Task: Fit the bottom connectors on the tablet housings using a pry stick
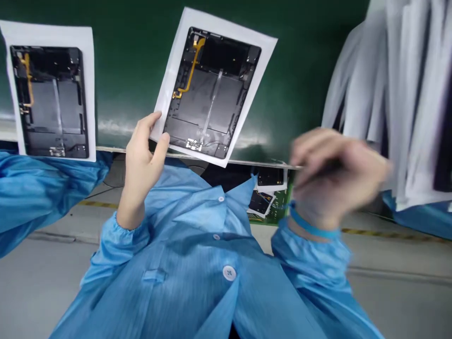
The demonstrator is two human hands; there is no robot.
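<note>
My left hand [144, 153] pinches the lower left corner of a white sheet [176, 70]. On the sheet lies an opened tablet [212, 92] with dark inner parts and a yellow flex cable, and I hold it tilted over the green belt [134, 56]. My right hand [335, 174] hovers to the right of the tablet, apart from it and smeared by motion. Its fingers look curled, and whether anything is in them is unclear. A blue band circles that wrist. Both my sleeves are blue, like the buttoned coat [212, 263] below.
A second opened tablet on a white sheet [49, 94] lies on the belt at far left. White sheets [406, 94] hang stacked at the right. Another person's blue sleeve [35, 193] reaches in from the left. More tablets [266, 188] lie below the belt edge.
</note>
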